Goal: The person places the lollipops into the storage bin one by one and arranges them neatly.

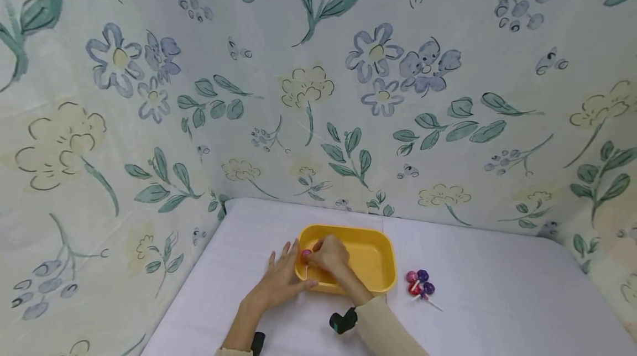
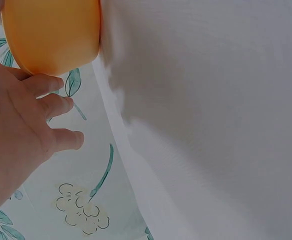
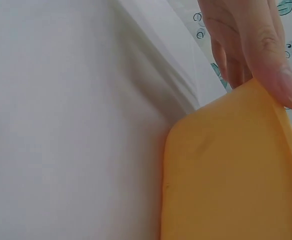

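Observation:
A yellow plastic tray (image 1: 370,262) sits on the white-covered table in the head view. Inside its left end is a pink lollipop (image 1: 306,254), its white stick pointing toward the near side. The right hand (image 1: 330,255) reaches over the near rim and pinches this lollipop by its head. Along the tray's left end lies the left hand (image 1: 282,281), fingers spread and thumb at the near rim. In the left wrist view, the left hand (image 2: 16,120) has its fingertips beside the tray's outer wall (image 2: 56,35). The right wrist view shows the left thumb over the tray's corner (image 3: 226,165).
Right of the tray lies a small cluster of lollipops: a pink one (image 1: 411,276), a red one (image 1: 414,289) and purple ones (image 1: 429,288), with white sticks pointing different ways. Flower-patterned cloth (image 1: 308,179) hangs behind and left of the white tabletop (image 1: 487,300).

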A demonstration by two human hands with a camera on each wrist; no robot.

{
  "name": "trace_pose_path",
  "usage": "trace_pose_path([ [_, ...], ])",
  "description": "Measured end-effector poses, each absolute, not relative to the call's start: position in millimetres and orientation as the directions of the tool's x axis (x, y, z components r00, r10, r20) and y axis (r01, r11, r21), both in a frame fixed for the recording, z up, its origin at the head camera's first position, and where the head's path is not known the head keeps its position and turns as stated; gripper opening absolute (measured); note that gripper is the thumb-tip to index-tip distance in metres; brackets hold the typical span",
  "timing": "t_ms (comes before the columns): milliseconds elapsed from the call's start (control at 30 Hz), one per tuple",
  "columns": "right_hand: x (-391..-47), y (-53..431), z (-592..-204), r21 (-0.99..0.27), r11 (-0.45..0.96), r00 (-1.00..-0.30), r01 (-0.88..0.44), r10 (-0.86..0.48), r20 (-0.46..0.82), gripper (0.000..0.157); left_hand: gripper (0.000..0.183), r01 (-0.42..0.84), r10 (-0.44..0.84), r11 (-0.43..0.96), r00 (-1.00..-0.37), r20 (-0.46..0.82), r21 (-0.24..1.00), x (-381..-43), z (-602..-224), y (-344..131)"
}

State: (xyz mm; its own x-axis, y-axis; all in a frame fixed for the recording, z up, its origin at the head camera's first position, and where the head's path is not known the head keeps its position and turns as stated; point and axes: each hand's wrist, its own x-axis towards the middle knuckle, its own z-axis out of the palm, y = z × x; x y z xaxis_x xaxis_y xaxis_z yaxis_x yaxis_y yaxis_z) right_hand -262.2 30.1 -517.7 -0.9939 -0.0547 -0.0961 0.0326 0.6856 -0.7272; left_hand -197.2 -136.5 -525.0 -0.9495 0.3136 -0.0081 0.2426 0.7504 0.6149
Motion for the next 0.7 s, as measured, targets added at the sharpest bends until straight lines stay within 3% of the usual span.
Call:
trace_pose_path([
  [200,-254.4,59.3,-504.0,-0.754,0.655,-0.988,0.041,-0.085,-0.128,0.045,0.112,0.218,0.299,0.756,-0.954,-0.029,0.617,-197.4,-525.3,-133.9],
  [367,-254.8,103.5,-490.8,-0.855,0.518,-0.991,-0.021,-0.123,-0.050,0.050,0.112,0.223,0.297,0.752,-0.955,-0.017,0.621,-197.4,-527.9,-133.5],
  [533,-253.0,158.7,-480.1,-0.903,0.427,-0.998,-0.048,-0.062,0.024,0.047,0.111,0.230,0.297,0.746,-0.955,-0.004,0.625,-195.8,-531.0,-135.1],
  [700,-245.7,215.4,-480.7,-0.873,0.486,-0.997,-0.034,0.042,0.063,0.052,0.110,0.227,0.291,0.746,-0.957,0.001,0.626,-194.8,-530.8,-135.6],
])
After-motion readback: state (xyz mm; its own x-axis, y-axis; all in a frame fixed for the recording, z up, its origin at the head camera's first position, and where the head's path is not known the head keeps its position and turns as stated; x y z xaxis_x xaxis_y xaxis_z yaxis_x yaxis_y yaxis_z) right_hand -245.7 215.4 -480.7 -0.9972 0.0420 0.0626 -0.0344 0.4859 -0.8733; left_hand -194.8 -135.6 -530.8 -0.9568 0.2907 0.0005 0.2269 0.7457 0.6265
